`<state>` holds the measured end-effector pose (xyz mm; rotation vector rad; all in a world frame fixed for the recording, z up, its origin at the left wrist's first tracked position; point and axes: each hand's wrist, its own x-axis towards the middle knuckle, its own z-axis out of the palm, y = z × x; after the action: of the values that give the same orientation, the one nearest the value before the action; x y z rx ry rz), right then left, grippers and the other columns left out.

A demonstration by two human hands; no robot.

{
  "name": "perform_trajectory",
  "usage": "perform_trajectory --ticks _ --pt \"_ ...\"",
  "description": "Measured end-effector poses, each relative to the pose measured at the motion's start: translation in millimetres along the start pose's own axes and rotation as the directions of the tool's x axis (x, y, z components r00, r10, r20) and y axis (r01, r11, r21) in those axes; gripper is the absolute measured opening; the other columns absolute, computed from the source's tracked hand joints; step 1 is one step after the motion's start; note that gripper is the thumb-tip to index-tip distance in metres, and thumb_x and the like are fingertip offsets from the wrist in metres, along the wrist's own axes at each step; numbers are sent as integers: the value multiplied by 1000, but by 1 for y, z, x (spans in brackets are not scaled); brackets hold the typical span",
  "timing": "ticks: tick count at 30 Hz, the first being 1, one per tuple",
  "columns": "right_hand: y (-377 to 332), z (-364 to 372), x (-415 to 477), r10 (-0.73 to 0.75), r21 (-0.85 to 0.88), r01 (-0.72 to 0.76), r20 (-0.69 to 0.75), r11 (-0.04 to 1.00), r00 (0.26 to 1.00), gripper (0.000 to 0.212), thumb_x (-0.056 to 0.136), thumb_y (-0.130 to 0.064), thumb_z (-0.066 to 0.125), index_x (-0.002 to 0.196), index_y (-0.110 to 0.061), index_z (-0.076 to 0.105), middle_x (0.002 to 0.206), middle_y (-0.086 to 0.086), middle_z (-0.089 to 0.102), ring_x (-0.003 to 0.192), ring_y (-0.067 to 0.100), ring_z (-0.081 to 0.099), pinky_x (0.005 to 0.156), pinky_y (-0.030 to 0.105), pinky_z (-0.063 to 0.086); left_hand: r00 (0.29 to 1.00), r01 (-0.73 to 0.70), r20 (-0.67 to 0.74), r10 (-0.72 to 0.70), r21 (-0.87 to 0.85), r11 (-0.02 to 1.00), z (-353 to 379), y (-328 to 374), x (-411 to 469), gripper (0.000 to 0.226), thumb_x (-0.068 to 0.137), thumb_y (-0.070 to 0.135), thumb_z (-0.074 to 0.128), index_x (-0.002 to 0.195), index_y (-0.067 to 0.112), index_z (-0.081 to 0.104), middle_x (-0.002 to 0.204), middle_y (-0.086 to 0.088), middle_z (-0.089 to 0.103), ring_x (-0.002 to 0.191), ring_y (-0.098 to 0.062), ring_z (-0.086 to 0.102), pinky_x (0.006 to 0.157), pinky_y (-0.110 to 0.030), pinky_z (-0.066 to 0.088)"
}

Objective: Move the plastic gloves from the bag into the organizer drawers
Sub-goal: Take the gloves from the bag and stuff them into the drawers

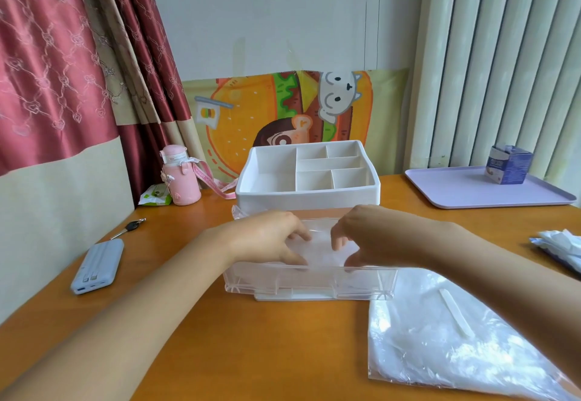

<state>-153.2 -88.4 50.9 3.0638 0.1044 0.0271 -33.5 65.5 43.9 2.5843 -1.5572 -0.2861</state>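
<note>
A person's left hand [270, 237] and right hand [361, 234] meet at the centre of the frame over a clear drawer [308, 284], which is pulled out of a white organizer [306, 196] on an orange-brown wooden surface [251, 337]. The drawer's long axis runs left to right across the frame, and its front wall faces the lower edge. Between the two hands, a pale, translucent wad of plastic gloves [320, 249] lies in the middle of the drawer. The fingers of both hands are curled down onto the wad and the thumbs are tucked near the front wall, gripping it from either side. Which way the gloves themselves point cannot be made out. At lower right, just beside the drawer's right corner, the clear bag [440, 337] lies flat with more white plastic inside. Its length slants from upper left toward the lower right corner. The organizer's open top tray shows five compartments. A pink bottle [180, 177] stands at centre left, with a key [130, 227] and a grey power bank [97, 265] below it. A lilac tray [465, 196] at upper right carries a blue carton [507, 164].
</note>
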Motion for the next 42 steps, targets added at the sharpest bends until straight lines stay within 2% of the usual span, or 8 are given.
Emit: perform_trajectory --ticks 5,9,17,24,27,33,38,42 --pt "1 -4 -7 -42 -7 43 43 999 998 46 90 -32 63 135 -36 51 137 -14 52 125 9 44 103 21 31 998 -56 16 56 -24 998 5 7 5 52 91 36 63 140 32 48 145 18 44 128 -3 43 106 -21 33" --pt "-1 -8 -6 -30 -12 32 95 999 995 54 84 -36 69 135 -34 51 133 -9 55 123 12 45 98 24 34 995 -64 77 62 19 998 9 3 13 71 89 53 58 150 36 27 157 18 22 143 -8 26 118 -34 24" --pt "-3 -15 0 39 -8 -38 222 999 974 57 76 -50 72 121 -22 51 101 -9 49 90 12 43 60 13 30 999 47 13 -47 25 999 1 -2 -1 79 83 49 68 150 34 28 154 14 31 138 -11 34 112 -28 31" --pt "-9 -20 7 115 -137 -76 304 988 946 71 83 -34 71 143 -19 35 135 2 48 119 21 47 88 26 36 978 191 67 -199 103 976 -17 11 -28 65 92 53 51 150 30 31 154 7 32 138 -15 35 110 -29 31" --pt "-12 -18 11 137 -220 -64 333 973 933 73 86 -24 69 147 -16 31 140 3 46 128 22 43 99 29 37 961 228 141 -240 96 969 -13 19 -28 66 96 58 35 152 25 25 159 4 22 145 -18 23 116 -33 17" --pt "-13 -18 11 175 -273 -81 340 959 924 73 88 -12 65 149 -18 27 142 5 45 129 23 43 100 30 38 938 282 223 -267 -37 959 -3 26 -17 70 94 65 28 153 33 9 161 6 0 149 -15 4 118 -32 3" --pt "-10 -14 14 143 -208 -76 326 975 935 72 92 -3 50 152 -26 17 140 4 45 114 22 48 82 25 35 949 286 190 -250 -192 939 -7 29 -18 65 96 61 30 152 31 20 160 8 14 148 -13 13 115 -27 11" --pt "-9 -13 11 122 -163 -81 262 983 957 65 95 -1 38 152 -28 20 148 2 38 131 20 39 101 28 35 961 265 138 -238 -228 937 -14 26 -26 52 98 54 35 145 33 38 152 12 35 139 -11 33 112 -27 24"
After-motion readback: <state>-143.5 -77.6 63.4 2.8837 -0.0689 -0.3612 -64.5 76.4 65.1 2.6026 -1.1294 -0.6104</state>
